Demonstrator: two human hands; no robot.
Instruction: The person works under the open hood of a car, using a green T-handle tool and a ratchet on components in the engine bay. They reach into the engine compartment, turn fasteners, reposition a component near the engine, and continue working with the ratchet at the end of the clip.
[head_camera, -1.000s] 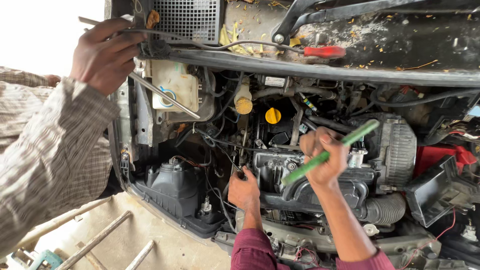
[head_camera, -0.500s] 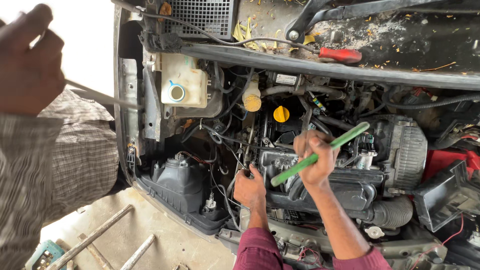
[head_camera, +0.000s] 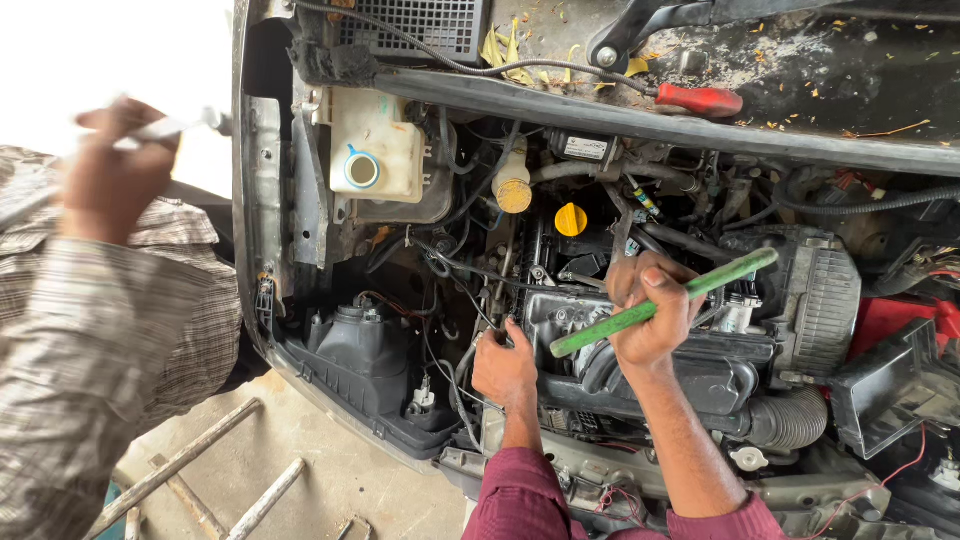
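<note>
We find our right hand (head_camera: 650, 320), right of centre in the frame, clamped around a green rod (head_camera: 665, 302) that slants from lower left to upper right above the engine (head_camera: 640, 370). Our left hand (head_camera: 503, 365), just left of it, reaches down among the hoses and wiring (head_camera: 450, 330) beside the engine; its fingers are curled, but we cannot tell whether they grip anything. A co-worker's hand (head_camera: 115, 180), blurred at the upper left, holds a thin metal tool (detail unclear). We judge the main risks to be the rod slipping and striking the yellow oil cap (head_camera: 570, 219) or nearby wiring, and our left hand snagging a loose cable, should the rod be levered hard.
</note>
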